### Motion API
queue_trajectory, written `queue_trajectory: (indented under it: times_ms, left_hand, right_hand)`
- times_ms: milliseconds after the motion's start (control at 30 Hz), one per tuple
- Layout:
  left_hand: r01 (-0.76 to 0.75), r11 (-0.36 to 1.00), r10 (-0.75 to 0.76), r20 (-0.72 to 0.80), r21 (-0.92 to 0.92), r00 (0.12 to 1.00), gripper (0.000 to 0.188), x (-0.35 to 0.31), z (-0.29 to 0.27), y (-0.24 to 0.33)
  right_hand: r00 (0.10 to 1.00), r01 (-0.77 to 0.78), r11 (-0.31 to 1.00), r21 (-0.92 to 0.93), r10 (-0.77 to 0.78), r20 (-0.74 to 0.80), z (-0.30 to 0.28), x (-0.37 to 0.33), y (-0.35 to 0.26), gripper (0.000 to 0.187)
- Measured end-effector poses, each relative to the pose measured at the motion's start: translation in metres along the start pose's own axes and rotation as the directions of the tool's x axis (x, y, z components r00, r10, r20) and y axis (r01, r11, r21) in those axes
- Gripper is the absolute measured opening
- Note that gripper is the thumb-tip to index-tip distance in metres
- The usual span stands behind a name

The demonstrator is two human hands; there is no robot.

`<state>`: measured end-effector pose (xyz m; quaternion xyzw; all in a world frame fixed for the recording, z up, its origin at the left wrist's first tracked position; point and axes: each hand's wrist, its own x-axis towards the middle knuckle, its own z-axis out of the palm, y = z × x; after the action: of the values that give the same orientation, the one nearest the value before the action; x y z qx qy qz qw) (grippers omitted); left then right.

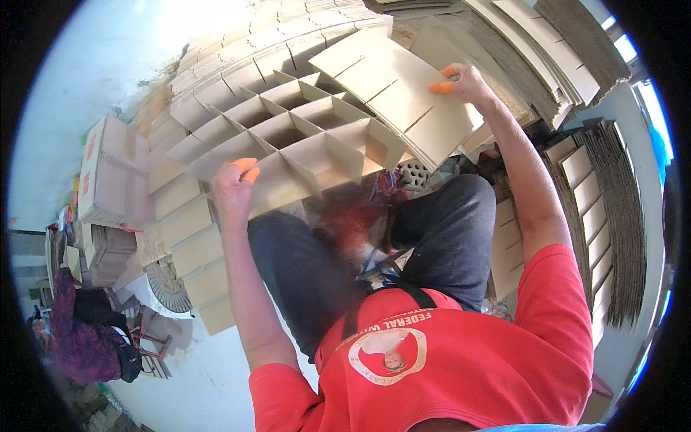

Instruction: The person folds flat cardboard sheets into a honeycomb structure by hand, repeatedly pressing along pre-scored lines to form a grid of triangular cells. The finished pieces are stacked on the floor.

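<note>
My left hand has orange covers on its fingertips. Its finger and thumb are pinched on the near-left edge of a cardboard divider grid, whose crossed strips form several open cells. Orange covers also tip the fingers of my right hand, reaching over a stack of flat slotted cardboard strips to the right of the grid. Its finger and thumb are apart on the top strip, with no grip visible. The stack overlaps the grid's right side.
Rows of slotted cardboard spread behind the grid. Tall cardboard stacks stand at the right. On the left are a closed carton and a round ribbed object. Another person is at the far left. My knees flank a blurred red thing.
</note>
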<state>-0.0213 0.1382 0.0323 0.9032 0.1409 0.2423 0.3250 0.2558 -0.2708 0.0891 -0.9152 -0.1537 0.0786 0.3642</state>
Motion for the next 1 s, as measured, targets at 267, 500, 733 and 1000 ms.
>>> queue_trajectory:
  times_ms: [267, 500, 733, 1000]
  left_hand:
    - [0.002, 0.999, -0.002, -0.003, -0.038, 1.000, 0.022, -0.002, 0.000, -0.002]
    - [0.006, 1.000, -0.006, 0.004, -0.016, 1.000, 0.022, -0.002, 0.000, -0.002]
    - [0.005, 1.000, -0.005, 0.023, -0.022, 1.000, 0.026, -0.005, -0.005, 0.002]
    - [-0.126, 0.980, 0.156, -0.197, 0.157, 0.968, 0.040, -0.018, -0.022, -0.005]
  right_hand:
    - [0.992, -0.093, 0.902, 0.423, 0.122, -0.042, -0.021, -0.009, -0.002, 0.025]
    - [0.998, -0.047, 0.853, 0.520, 0.067, -0.020, -0.051, -0.013, -0.008, 0.014]
    - [0.991, 0.133, 0.877, 0.461, -0.110, -0.076, -0.065, -0.023, -0.042, 0.017]
    - [0.940, 0.319, 0.858, 0.402, -0.233, -0.249, -0.068, -0.034, -0.100, 0.023]
